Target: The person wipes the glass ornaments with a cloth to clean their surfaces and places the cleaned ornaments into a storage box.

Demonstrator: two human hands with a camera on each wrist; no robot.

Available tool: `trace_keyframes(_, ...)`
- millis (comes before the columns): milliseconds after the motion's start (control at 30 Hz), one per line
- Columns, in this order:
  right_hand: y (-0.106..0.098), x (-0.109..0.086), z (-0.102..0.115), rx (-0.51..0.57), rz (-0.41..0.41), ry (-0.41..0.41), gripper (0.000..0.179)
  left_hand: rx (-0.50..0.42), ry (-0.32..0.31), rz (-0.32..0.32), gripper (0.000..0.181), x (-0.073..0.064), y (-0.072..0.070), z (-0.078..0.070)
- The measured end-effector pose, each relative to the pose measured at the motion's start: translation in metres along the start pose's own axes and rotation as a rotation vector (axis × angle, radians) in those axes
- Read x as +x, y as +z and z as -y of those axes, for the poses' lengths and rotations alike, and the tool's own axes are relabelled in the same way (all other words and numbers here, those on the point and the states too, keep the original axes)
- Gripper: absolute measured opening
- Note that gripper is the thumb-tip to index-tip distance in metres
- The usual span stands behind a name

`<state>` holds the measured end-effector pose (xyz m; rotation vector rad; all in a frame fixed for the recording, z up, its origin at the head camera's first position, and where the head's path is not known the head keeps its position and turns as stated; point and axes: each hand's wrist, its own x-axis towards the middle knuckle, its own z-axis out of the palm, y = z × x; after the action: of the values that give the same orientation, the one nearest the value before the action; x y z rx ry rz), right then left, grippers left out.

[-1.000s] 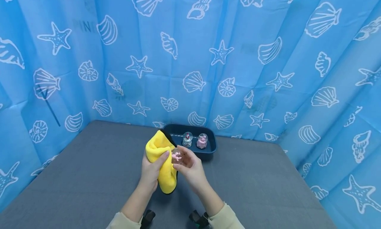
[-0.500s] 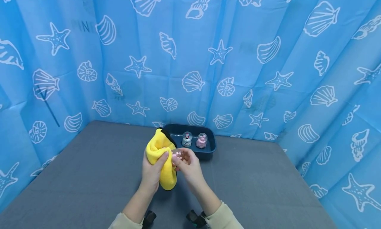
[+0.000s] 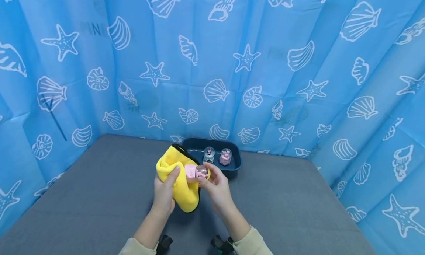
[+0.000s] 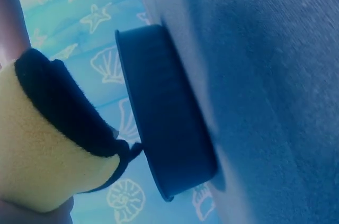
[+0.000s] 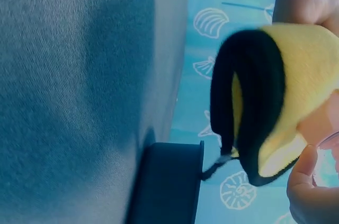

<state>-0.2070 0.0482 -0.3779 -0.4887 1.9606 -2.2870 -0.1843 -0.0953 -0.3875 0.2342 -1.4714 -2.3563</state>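
Note:
My left hand (image 3: 165,190) grips a folded yellow cloth (image 3: 186,196) with black edging, its thumb laid over the front. A small snow globe (image 3: 190,173) with a pink base lies sideways against the cloth, base toward the left hand. My right hand (image 3: 217,183) pinches the globe's clear dome between thumb and fingers. In the right wrist view the dome (image 5: 329,166) shows at the right edge beside the fingers, with the cloth (image 5: 312,60) around the base. The left wrist view shows the cloth (image 4: 37,150) but little of the hand.
Behind the hands stands a dark blue tray (image 3: 236,166) holding two more snow globes, one white with a red-and-black figure (image 3: 208,155) and one pink (image 3: 225,157). A grey cloth covers the table (image 3: 282,210). A blue shell-print curtain (image 3: 212,63) hangs behind and at the sides.
The globe's pink base, hidden in the cloth before, now shows. My right hand has shifted its fingers on the dome and moved slightly right; the left hand and cloth have moved slightly left.

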Motion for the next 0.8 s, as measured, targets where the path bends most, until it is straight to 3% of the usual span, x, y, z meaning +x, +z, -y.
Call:
trace_keyframes(233,-0.0003,0.0022,-0.0006,-0.071,0.055,-0.043,0.049,0.013,0.002,0.147,0.055,0.0024,0.0004,0.0027)
trace_keyframes(433,0.0037,0.002,0.0011,-0.056,0.103,-0.016,0.052,0.046,0.029,0.115,0.058,0.0017,0.0015,0.0039)
trace_keyframes(667,0.0053,0.0035,-0.0017,-0.09,0.016,-0.012,0.049,0.069,0.031,0.115,0.054,-0.0001,0.0003,0.0039)
trace_keyframes(800,0.0013,0.0042,-0.0018,0.001,0.007,0.021,0.045,0.047,-0.002,0.101,0.049,0.0009,-0.0015,0.0012)
